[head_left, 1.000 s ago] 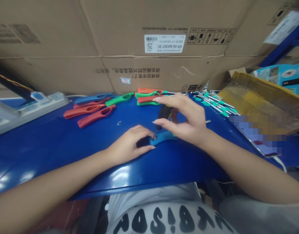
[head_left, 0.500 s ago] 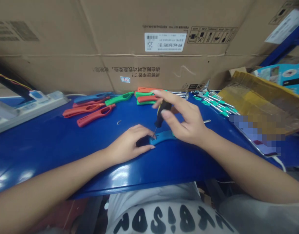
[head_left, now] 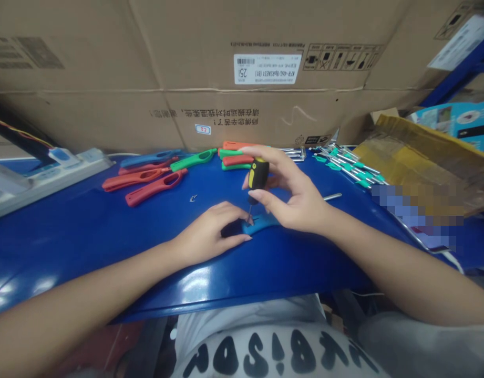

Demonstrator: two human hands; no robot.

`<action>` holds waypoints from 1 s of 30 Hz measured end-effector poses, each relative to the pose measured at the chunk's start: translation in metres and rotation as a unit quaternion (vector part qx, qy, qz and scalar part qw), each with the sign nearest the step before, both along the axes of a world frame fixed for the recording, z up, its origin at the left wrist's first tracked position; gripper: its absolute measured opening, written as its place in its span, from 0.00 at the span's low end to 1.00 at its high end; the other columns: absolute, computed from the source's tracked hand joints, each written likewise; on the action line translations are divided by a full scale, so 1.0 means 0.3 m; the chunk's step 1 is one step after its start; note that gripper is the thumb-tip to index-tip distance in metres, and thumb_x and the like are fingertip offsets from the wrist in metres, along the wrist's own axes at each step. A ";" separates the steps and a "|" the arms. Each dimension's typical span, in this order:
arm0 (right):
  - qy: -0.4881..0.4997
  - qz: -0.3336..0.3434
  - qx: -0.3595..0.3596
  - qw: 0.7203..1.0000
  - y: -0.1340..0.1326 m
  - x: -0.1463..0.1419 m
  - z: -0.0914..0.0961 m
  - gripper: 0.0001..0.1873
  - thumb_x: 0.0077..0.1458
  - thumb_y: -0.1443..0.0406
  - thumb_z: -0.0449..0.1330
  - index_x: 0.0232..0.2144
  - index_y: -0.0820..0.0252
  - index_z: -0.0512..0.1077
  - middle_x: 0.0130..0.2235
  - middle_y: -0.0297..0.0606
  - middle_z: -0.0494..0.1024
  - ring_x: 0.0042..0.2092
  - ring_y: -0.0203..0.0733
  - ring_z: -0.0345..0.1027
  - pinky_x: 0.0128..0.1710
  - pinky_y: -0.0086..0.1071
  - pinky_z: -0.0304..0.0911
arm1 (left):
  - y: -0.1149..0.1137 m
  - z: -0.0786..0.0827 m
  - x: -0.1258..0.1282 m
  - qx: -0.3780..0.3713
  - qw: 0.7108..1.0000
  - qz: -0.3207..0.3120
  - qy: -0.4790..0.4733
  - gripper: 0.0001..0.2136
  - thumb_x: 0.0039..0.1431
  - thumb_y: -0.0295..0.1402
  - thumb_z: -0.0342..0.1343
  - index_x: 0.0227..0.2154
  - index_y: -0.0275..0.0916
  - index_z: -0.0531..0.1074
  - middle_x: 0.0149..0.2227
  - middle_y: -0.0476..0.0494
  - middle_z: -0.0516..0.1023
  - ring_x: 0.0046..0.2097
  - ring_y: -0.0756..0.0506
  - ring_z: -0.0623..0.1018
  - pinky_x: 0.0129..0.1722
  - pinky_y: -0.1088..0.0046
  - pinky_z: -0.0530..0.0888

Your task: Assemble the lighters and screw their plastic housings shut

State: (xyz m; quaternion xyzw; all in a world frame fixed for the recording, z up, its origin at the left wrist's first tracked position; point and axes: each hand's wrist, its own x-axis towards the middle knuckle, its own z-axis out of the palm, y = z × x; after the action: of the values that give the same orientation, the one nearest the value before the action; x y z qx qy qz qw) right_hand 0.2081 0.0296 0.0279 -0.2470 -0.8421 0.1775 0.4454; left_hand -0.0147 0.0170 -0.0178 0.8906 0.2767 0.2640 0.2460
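Only the head cam to go on here. The left hand (head_left: 214,228) lay low on the blue table (head_left: 289,273), thumb and index finger part-way closed around the near end of a blue handle (head_left: 261,224), pinning it flat. The right hand (head_left: 295,197) was curled loosely around a black-and-yellow screwdriver (head_left: 258,176), thumb and fingers on the grip, shaft almost upright. Its tip came down at the handle's left end, right by the left index fingertip. The handle's other end went under the right hand, and a metal rod (head_left: 333,197) poked out just past that hand; couldn't tell if the two were joined.

My read: this was the screw-driving step, tip seated or nearly so, though any screw there was too small to see. Next move, I'd say, called for steady downward pressure and a finger twist, shaft straight, left fingers clear of the tip.

Small metal bits (head_left: 193,198) sat up and left of the left hand, with red handles (head_left: 153,190) and a green handle (head_left: 194,159) behind. Rods with green parts (head_left: 358,170) were heaped off to the right.
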 end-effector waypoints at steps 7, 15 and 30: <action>-0.012 -0.049 0.046 0.998 0.005 0.016 0.014 0.22 0.69 0.58 0.53 0.62 0.55 0.64 0.54 0.44 0.77 0.44 0.42 0.76 0.41 0.35 0.76 | 0.001 0.002 0.000 -0.005 1.000 -0.001 0.000 0.12 0.63 0.36 0.62 0.47 0.41 0.74 0.47 0.43 0.80 0.51 0.42 0.77 0.54 0.62 0.73; 0.004 -0.069 0.151 0.986 -0.010 0.020 0.042 0.20 0.62 0.55 0.63 0.52 0.56 0.73 0.50 0.42 0.80 0.45 0.44 0.77 0.46 0.38 0.75 | 0.001 0.002 -0.001 -0.005 1.000 -0.004 -0.001 0.11 0.63 0.36 0.63 0.47 0.41 0.73 0.47 0.44 0.80 0.51 0.43 0.77 0.55 0.62 0.73; -0.008 0.003 0.032 0.999 -0.035 0.007 0.059 0.20 0.72 0.62 0.45 0.60 0.54 0.68 0.52 0.40 0.78 0.36 0.35 0.75 0.39 0.33 0.75 | 0.001 0.003 -0.001 -0.004 1.000 0.004 0.009 0.11 0.63 0.36 0.63 0.47 0.41 0.74 0.46 0.44 0.80 0.50 0.43 0.77 0.53 0.63 0.73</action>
State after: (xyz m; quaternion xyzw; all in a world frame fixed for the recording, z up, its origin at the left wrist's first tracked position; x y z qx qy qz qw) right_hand 0.2101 0.0191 0.0456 -0.2318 -0.8513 0.1500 0.4461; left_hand -0.0150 0.0174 -0.0169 0.8908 0.2840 0.2555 0.2461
